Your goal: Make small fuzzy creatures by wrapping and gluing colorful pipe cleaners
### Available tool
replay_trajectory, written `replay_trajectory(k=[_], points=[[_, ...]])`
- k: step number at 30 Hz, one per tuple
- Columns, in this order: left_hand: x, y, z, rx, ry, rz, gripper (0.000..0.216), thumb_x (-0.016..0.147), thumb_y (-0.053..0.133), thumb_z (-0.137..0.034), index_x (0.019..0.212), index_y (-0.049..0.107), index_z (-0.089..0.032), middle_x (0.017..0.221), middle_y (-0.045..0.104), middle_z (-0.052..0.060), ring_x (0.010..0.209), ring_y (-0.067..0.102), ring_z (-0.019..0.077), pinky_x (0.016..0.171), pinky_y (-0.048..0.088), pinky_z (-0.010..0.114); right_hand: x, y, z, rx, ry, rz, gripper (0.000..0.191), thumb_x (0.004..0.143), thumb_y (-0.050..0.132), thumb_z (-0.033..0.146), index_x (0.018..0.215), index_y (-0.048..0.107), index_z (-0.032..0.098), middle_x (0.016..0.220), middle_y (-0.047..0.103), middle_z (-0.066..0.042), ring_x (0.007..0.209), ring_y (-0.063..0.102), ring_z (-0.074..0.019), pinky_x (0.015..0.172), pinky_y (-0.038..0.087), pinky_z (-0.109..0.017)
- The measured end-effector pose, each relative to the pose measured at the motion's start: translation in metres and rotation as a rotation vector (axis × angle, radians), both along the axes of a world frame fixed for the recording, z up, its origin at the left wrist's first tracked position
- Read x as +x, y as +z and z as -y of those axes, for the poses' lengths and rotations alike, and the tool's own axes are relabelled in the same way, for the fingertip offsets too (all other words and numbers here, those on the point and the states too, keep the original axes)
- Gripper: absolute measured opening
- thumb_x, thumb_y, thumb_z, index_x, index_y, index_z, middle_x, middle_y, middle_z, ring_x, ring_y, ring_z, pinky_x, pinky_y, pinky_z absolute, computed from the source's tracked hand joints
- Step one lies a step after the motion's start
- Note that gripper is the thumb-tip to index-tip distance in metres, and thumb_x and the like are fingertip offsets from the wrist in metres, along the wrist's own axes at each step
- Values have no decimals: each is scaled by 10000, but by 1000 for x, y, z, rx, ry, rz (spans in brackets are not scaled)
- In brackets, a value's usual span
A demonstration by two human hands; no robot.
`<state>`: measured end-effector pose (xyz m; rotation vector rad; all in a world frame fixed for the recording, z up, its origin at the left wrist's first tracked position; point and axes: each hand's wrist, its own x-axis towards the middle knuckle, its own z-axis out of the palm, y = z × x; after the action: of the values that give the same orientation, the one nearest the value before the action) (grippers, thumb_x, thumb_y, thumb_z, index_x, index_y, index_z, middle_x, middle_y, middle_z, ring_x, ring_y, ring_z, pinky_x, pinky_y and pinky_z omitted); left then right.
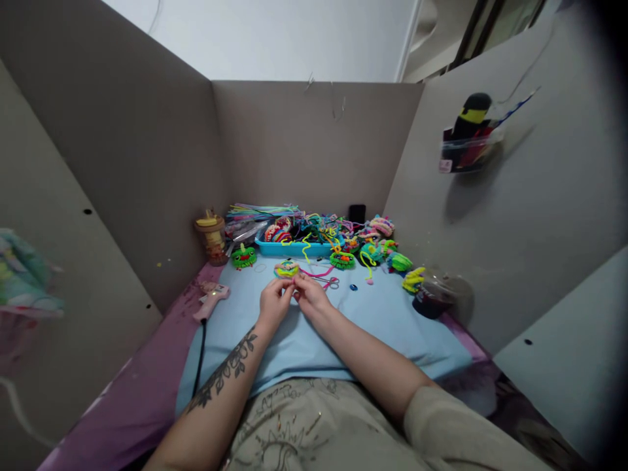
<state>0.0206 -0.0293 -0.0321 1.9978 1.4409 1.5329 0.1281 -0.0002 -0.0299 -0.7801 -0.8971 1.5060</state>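
My left hand (275, 300) and my right hand (313, 298) meet over the blue cloth (392, 327), their fingertips pinched together. What lies between them is too small to make out. Just beyond the fingertips is a round fuzzy yellow and pink piece (285, 269); I cannot tell whether the fingers touch it. Scissors (333, 282) lie to the right of my hands, beside a bright pink fuzzy strand (321, 271). A green fuzzy figure (244, 257) sits at the back left and another green figure (342, 260) at the back right.
A blue tray (299, 249) of fuzzy pieces stands at the back. At the left are a pink glue gun (212, 301) with a black cord and a lidded cup (212, 239). A dark container (432, 297) and a yellow fuzzy piece (413, 280) sit at the right. Grey panels surround the table.
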Motion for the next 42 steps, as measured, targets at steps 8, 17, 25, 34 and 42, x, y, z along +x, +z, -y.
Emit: replay_trajectory(k=[8,17,25,34,42], points=[[-6,1,0,-23,118,-170,179,847,512,-272,865,669,-190,824,650,33,713,553,141,657,399,243,37,18,0,771,-249,899,194,779,605,277,954,667,220,988,617,-59,946,523,-208,837,412,-355],[-6,0,3,1,120,-280,189,861,505,-278,863,677,-199,832,665,38,778,579,163,694,415,262,41,15,-5,889,-208,1200,107,795,589,208,721,667,209,841,612,-61,879,510,-216,802,409,-358],[3,-3,3,8,39,-189,173,853,527,-259,886,686,-198,826,687,41,781,604,153,719,441,258,15,-5,0,153,-257,329,157,607,651,327,601,585,185,597,537,24,585,467,-126,563,346,-254],[6,-1,1,-27,65,-130,192,833,524,-276,911,676,-188,871,696,49,761,591,159,719,436,274,-1,-13,0,-173,-262,-55,257,526,712,364,672,564,214,648,598,20,582,491,-122,523,341,-232],[-14,-11,-16,-329,15,118,235,743,560,-351,834,657,-157,739,684,25,672,598,142,620,419,229,74,9,-34,-187,-307,-28,299,709,604,491,714,609,192,631,619,-37,548,522,-137,474,352,-251]])
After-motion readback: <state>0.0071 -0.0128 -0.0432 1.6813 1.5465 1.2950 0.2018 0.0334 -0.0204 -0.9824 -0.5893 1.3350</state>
